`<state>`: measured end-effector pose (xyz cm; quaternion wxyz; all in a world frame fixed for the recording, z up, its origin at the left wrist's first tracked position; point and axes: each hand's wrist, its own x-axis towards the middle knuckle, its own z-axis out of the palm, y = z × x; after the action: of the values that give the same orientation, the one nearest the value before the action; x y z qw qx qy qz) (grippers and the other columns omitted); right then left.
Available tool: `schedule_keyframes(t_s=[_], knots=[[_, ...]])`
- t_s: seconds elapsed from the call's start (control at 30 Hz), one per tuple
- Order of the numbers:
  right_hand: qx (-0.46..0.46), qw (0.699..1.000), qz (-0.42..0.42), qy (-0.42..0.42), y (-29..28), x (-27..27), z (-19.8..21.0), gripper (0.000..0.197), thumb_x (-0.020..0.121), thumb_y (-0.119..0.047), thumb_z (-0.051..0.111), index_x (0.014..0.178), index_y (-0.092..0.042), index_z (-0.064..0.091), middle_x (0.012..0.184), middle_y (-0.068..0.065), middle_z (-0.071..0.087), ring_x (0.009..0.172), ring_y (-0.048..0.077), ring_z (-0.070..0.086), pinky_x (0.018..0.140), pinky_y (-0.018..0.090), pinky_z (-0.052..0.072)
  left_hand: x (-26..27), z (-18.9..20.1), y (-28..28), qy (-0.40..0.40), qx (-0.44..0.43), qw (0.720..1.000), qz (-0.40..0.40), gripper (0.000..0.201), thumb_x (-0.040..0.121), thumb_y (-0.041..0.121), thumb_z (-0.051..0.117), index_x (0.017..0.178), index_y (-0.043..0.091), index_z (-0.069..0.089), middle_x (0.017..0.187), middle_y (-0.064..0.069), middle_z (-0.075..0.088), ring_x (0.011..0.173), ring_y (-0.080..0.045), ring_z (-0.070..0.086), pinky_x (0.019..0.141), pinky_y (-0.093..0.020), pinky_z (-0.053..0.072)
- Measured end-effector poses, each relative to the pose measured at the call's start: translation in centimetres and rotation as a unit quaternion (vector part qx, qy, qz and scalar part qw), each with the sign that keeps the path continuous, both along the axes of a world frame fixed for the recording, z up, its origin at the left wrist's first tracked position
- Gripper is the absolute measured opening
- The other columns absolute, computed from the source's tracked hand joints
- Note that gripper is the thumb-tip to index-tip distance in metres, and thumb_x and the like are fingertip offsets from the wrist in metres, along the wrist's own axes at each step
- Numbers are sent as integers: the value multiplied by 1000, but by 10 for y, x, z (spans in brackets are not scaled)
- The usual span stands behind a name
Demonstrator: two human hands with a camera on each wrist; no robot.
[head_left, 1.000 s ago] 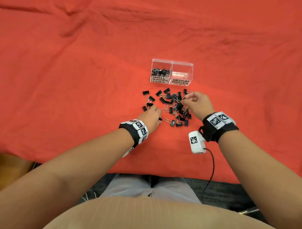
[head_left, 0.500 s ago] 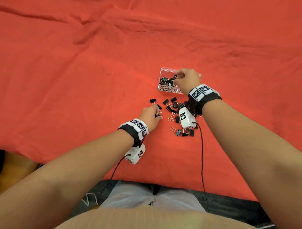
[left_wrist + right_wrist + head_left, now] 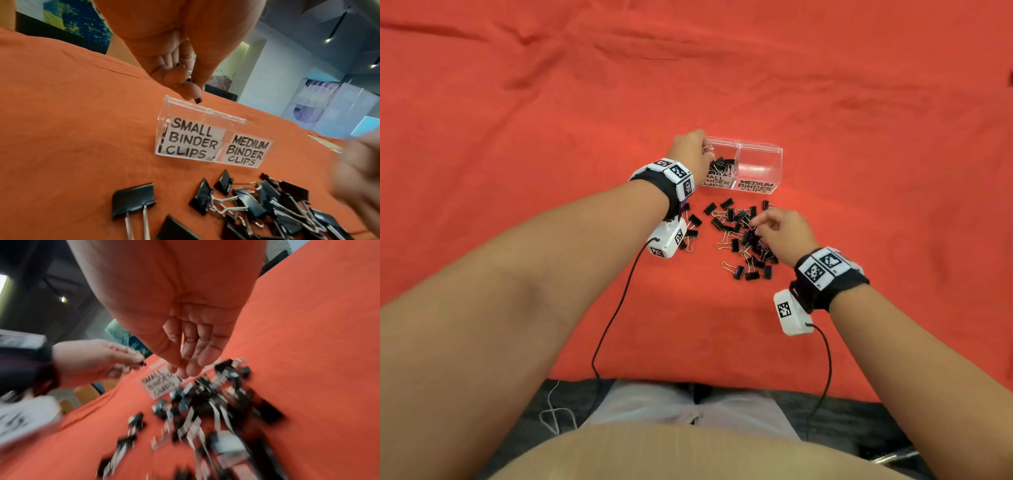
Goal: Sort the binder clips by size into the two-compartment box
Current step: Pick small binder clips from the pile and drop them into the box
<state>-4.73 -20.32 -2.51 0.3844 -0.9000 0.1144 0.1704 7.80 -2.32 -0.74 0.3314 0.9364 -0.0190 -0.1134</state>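
Observation:
The clear two-compartment box stands on the red cloth, labelled SMALL BINDER CLIPS on the left and MEDIUM BINDER CLIPS on the right. Several black clips lie in the small compartment; I see none in the medium one. My left hand hovers over the small compartment's rim, pinching a small binder clip between thumb and fingers. A pile of black binder clips lies in front of the box. My right hand hangs just over that pile with loose fingers and holds nothing.
A few clips lie apart at the pile's left, under my left wrist camera; one of them is a larger clip. Wrinkled red cloth covers the table all round. The table's near edge runs just above my lap, with two cables hanging over it.
The hands swapped places. The right hand left the box and came back down to the pile. The left hand rose from the pile to the small compartment with a clip.

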Motion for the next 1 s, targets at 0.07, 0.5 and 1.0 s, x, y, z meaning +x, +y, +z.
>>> schedule_keyframes(t_s=[0.07,0.5,1.0], knots=[[-26,999,21,16,-2,-23,-6,20,88,-7,53,92,-18,69,71,-9,59,51,6,48,42,8,36,4,-1,-2,4,6,1000,5,3,91,14,57,91,13,60,98,-7,65,77,-18,56,74,-31,53],[-23,996,80,-29,14,-77,-24,23,86,-2,53,101,-7,71,92,4,60,74,9,53,76,20,43,-98,-21,-19,30,22,988,-153,32,88,19,59,120,25,55,118,3,46,83,-10,55,69,-23,52],[-34,997,-75,-2,-22,-56,-29,12,82,-6,63,90,-13,68,74,-1,60,57,3,47,66,24,41,-127,-54,11,46,97,965,-241,26,83,21,59,109,21,62,107,-4,44,103,-21,48,77,-37,51]])
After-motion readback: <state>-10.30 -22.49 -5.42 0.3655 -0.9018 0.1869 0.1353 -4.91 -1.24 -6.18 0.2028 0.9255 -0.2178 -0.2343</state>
